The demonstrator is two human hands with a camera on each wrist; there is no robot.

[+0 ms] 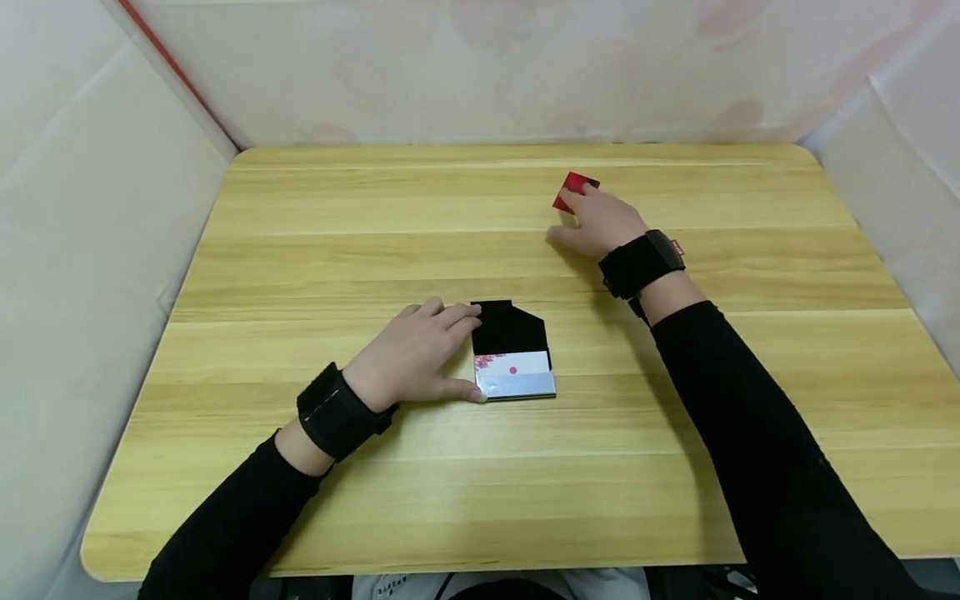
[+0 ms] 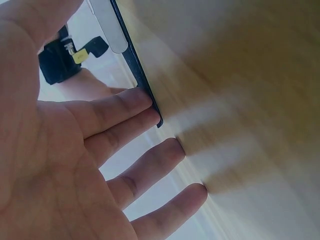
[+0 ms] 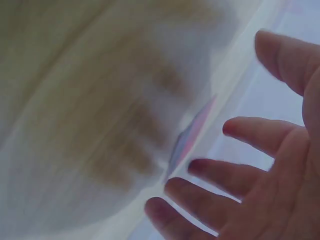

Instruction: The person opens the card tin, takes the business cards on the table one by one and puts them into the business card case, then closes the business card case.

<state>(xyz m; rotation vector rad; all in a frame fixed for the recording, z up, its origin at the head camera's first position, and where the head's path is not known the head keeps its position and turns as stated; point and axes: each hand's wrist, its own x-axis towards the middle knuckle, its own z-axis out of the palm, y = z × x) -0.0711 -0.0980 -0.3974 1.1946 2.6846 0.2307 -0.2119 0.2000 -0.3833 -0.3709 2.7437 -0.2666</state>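
A small black card case (image 1: 512, 329) lies with its flap folded back on the table, a white card with pink blossoms (image 1: 517, 375) in its lower half. My left hand (image 1: 416, 350) is at its left side, with fingertips on the flap's edge and the thumb at the lower left corner. In the left wrist view those fingers (image 2: 117, 107) are nearly straight along the dark edge. Farther off to the right, my right hand (image 1: 600, 221) reaches over a red card (image 1: 564, 198) with fingers spread. The right wrist view shows the fingertips beside the card (image 3: 192, 132); contact is unclear.
Both pieces lie on a light wooden table (image 1: 315, 233) with rounded corners. Pale sheeting (image 1: 420, 67) stands behind the table and along both sides. A black band with a device (image 1: 641, 262) is strapped round the right wrist, and another band (image 1: 341, 412) round the left.
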